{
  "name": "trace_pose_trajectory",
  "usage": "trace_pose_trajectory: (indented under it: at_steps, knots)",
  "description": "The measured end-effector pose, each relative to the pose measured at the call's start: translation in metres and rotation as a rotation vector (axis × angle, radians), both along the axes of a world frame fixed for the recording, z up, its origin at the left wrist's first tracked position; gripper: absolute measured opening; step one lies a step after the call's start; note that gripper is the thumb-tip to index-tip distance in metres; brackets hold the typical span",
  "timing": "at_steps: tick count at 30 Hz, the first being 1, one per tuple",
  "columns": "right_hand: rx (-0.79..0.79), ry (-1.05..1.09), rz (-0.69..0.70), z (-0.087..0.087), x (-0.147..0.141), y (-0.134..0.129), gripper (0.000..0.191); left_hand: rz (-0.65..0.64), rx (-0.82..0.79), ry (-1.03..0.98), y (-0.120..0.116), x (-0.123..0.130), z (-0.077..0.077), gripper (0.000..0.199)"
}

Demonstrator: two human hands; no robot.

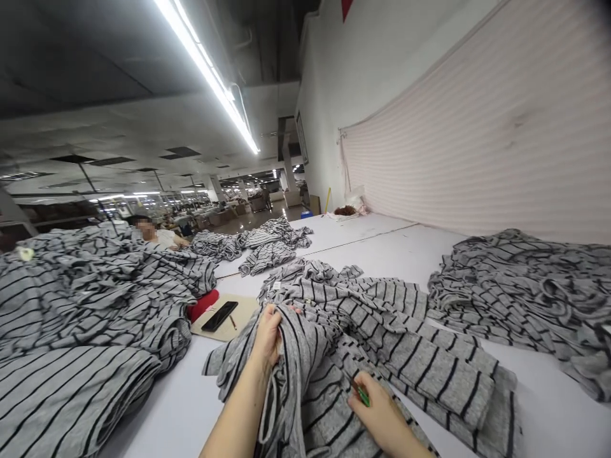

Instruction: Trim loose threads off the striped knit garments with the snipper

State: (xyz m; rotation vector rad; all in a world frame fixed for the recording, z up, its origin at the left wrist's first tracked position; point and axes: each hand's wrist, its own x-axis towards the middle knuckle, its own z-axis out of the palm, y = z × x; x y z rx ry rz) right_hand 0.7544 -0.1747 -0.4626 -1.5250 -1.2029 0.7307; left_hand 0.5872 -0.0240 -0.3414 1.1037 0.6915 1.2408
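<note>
My left hand (268, 334) is closed on a fold of a grey garment (305, 337) with black stripes, lifting part of it off the table. The garment hangs down in loose folds below that hand. Lower right, my right hand (375, 404) grips what look like small green-handled thread snips (363, 396), mostly covered by the fingers. A dark narrow end points up and left, close to the striped cloth. More striped garments (439, 362) lie layered just right of my hands.
Large heaps of striped garments stand at the left (90, 286) and right (529, 292). A black phone (220, 316) and a pencil (233, 322) lie on a beige board (200, 326), beside red cloth (203, 305). Another person (165, 238) is behind the left heap. Pinkish sheeting (468, 140) covers the right wall.
</note>
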Motion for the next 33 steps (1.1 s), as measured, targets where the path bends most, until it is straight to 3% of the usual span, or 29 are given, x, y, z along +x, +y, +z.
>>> trace_pose_trajectory:
  at_steps: [4,9,11,13,15,17,19,20,24,27,30,33]
  knots:
    - [0.011,0.143,0.040,0.012,0.013,-0.011,0.022,-0.038,0.080,0.057,-0.013,-0.003,-0.007,0.020]
    - [-0.051,0.924,0.114,0.041,0.018,-0.026,0.033,-0.079,0.214,0.210,-0.053,-0.002,-0.017,0.013]
    - [-0.071,1.085,0.125,0.053,0.008,-0.026,0.038,-0.120,0.315,0.325,-0.080,0.000,-0.026,0.014]
    - [-0.092,1.170,0.090,0.066,-0.006,-0.023,0.043,-0.185,0.518,0.542,-0.106,0.004,-0.039,0.035]
    - [-0.073,1.185,0.054,0.080,-0.016,-0.021,0.044,-0.154,0.741,0.750,-0.123,0.010,-0.052,0.062]
    - [-0.011,1.114,0.083,0.094,-0.022,-0.019,0.039,-0.023,0.846,0.855,-0.124,0.014,-0.057,0.051]
    - [0.018,1.063,0.107,0.105,-0.020,-0.015,0.036,0.069,0.821,0.889,-0.107,0.013,-0.049,0.020]
    - [0.026,1.039,0.112,0.108,-0.017,-0.012,0.035,0.103,0.798,0.885,-0.091,0.011,-0.041,0.018]
    - [0.037,0.946,0.064,0.101,0.000,-0.009,0.035,0.208,0.741,0.879,-0.015,0.002,0.000,0.022]
    - [-0.015,0.879,0.039,0.082,0.006,-0.022,0.032,0.224,0.766,0.897,0.011,0.005,0.012,0.025]
    - [-0.106,0.812,0.090,0.060,0.004,-0.049,0.030,0.189,0.838,0.939,-0.010,0.008,-0.010,0.028]
    - [-0.233,0.599,0.231,0.043,0.004,-0.086,0.032,0.057,0.946,1.013,-0.056,0.003,-0.055,0.034]
